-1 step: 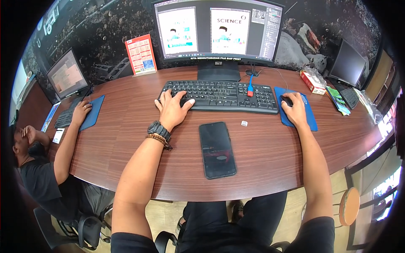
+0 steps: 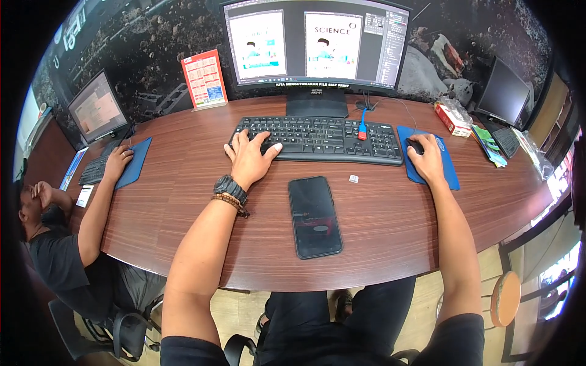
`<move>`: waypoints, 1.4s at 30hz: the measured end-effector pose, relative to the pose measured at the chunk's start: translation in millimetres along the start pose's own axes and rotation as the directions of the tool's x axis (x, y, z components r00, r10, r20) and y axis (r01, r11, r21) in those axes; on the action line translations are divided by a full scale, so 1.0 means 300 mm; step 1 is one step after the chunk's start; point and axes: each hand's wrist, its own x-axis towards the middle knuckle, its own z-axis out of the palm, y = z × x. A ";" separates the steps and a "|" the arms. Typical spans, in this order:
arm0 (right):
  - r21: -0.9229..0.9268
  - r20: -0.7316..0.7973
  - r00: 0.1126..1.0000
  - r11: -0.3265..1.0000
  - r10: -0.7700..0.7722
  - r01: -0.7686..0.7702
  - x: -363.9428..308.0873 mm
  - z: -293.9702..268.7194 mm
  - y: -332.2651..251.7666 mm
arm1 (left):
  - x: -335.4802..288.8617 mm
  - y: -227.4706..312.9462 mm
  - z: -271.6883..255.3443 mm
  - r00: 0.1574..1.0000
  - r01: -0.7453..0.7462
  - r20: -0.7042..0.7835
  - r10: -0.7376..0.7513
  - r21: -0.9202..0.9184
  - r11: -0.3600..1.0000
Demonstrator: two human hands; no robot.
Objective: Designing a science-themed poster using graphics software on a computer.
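My left hand (image 2: 250,160) rests on the left end of a black keyboard (image 2: 317,147), fingers spread over the keys and thumb at its front edge. A dark watch and a beaded bracelet circle that wrist. Farther right, my right hand (image 2: 429,160) is wrapped round a black computer mouse (image 2: 416,146), partly hidden under the fingers, on a blue mouse pad (image 2: 450,172). Behind the keyboard a wide monitor (image 2: 332,46) displays two page layouts with a cartoon figure. Between my forearms lies a black phone (image 2: 315,217), screen up.
A small pale square piece (image 2: 353,179) lies beyond the phone. A blue cable with a red plug (image 2: 362,132) crosses the keyboard. At left, another person's hand (image 2: 118,161) rests by a second keyboard. A red and white calendar (image 2: 205,79), a tissue box (image 2: 452,119) and another monitor (image 2: 504,91) stand behind.
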 end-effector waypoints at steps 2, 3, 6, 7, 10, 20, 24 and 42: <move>-0.001 -0.002 1.000 1.000 -0.003 0.003 0.000 0.003 0.000 | 0.000 -0.002 0.000 1.000 0.000 -0.001 0.000 -0.003 1.000; -0.002 -0.006 1.000 1.000 -0.002 0.002 -0.001 0.003 -0.002 | -0.001 -0.004 -0.001 1.000 -0.001 0.000 0.001 -0.007 1.000; 0.011 -0.006 1.000 1.000 -0.001 0.001 -0.005 -0.004 -0.006 | -0.001 0.008 -0.002 1.000 0.011 0.011 -0.011 -0.019 1.000; 0.019 -0.005 1.000 1.000 0.004 -0.004 -0.006 -0.006 -0.006 | -0.001 0.008 -0.003 1.000 0.016 0.008 -0.016 -0.015 1.000; 0.017 -0.014 1.000 1.000 -0.008 0.008 -0.005 -0.001 -0.004 | -0.001 0.008 -0.005 1.000 0.011 0.020 -0.011 -0.007 1.000; 0.067 0.016 0.997 0.995 -0.079 0.078 -0.004 -0.005 -0.016 | -0.003 0.009 -0.007 1.000 0.011 0.020 -0.010 -0.005 1.000; 0.064 0.009 0.997 0.995 -0.076 0.075 -0.003 -0.004 -0.012 | -0.001 0.010 -0.004 1.000 0.017 0.021 -0.017 -0.008 1.000; 0.077 0.024 0.996 0.994 -0.082 0.080 -0.005 -0.006 -0.016 | -0.004 0.012 -0.006 1.000 0.016 0.012 -0.016 0.003 1.000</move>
